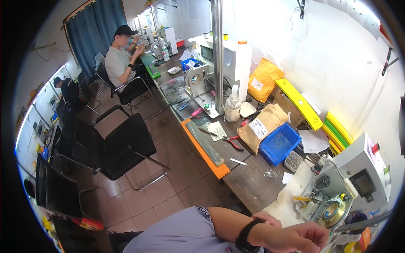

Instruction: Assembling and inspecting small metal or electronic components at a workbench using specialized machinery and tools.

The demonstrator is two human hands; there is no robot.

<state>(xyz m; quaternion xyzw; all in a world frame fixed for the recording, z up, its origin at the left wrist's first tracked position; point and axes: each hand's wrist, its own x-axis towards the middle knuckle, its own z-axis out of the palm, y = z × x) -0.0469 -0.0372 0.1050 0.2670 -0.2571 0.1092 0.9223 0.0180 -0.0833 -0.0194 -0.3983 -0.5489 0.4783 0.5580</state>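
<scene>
nearest of all, a pale sleeve [168, 234] led along to the left hand [301, 237], black band [248, 235] at the wrist, fingers curled, and whether its grip was clamped on anything, you couldn't tell! what looked like the right hand [269, 218] peeked out behind, grip unreadable. just beyond stood the grey machine [360, 156] with its brass-coloured ring [331, 211], at the desk's [253, 185] near end.

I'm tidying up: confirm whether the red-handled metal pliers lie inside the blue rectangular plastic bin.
No, the red-handled pliers lie on the dark brown bench top, apart from the blue bin.
</scene>
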